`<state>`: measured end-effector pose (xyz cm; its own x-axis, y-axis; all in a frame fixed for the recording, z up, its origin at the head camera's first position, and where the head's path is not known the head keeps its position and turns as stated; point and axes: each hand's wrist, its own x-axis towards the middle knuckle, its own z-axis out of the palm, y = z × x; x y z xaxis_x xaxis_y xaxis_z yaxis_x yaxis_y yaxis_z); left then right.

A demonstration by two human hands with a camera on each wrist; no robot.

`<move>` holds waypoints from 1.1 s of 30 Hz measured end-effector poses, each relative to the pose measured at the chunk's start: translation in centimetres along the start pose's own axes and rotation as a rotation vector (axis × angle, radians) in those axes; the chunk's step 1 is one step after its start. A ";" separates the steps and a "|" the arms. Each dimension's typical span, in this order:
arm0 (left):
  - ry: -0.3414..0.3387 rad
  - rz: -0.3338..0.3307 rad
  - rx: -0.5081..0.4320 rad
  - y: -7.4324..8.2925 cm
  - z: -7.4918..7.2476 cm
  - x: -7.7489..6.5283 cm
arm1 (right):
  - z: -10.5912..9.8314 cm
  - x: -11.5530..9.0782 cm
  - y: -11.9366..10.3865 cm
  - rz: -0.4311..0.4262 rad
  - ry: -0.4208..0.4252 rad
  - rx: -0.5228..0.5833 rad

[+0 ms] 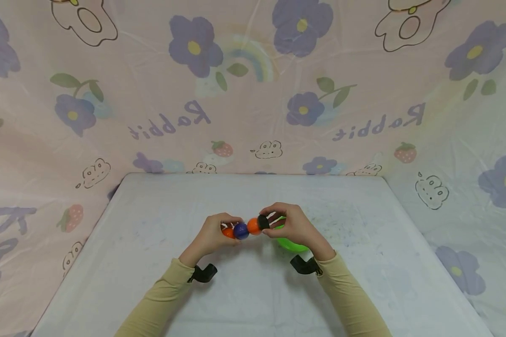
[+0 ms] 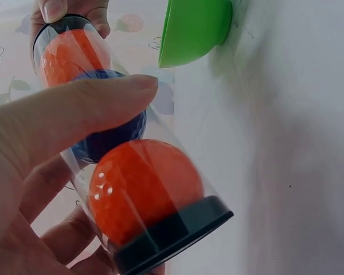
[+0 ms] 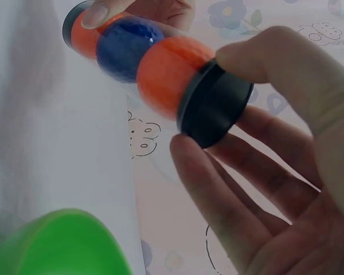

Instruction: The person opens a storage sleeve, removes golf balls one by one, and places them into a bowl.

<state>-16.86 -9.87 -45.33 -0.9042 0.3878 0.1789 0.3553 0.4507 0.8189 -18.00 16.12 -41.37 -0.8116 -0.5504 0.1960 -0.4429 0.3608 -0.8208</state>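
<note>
Above the tabletop (image 1: 253, 290), midway between side edges: clear tube (image 1: 241, 230) of balls (image 1: 254, 226), long axis crosswise, slightly tilted. Left hand (image 1: 212, 232) grips its body; right hand (image 1: 293, 225) pinches the black cap (image 1: 263, 222) at its right end.

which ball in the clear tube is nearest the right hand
The orange ball beside the black cap the right hand grips; the blue ball is in the middle, the other orange ball nearer the left hand.
</note>
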 end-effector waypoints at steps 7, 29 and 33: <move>-0.005 -0.011 -0.002 0.0 0.1 0.1 | -0.1 0.0 0.1 0.009 -0.011 0.008; -0.017 0.010 0.017 -0.1 -0.3 -0.1 | -0.9 -0.3 -2.8 0.028 -0.101 0.084; -0.025 0.004 0.012 0.1 -0.3 -0.1 | -1.0 -0.3 -2.9 0.048 -0.098 0.099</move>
<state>-16.79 -10.12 -45.10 -0.8967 0.4094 0.1679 0.3615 0.4587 0.8117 -16.83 15.99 -38.51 -0.7877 -0.6069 0.1060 -0.3607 0.3149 -0.8779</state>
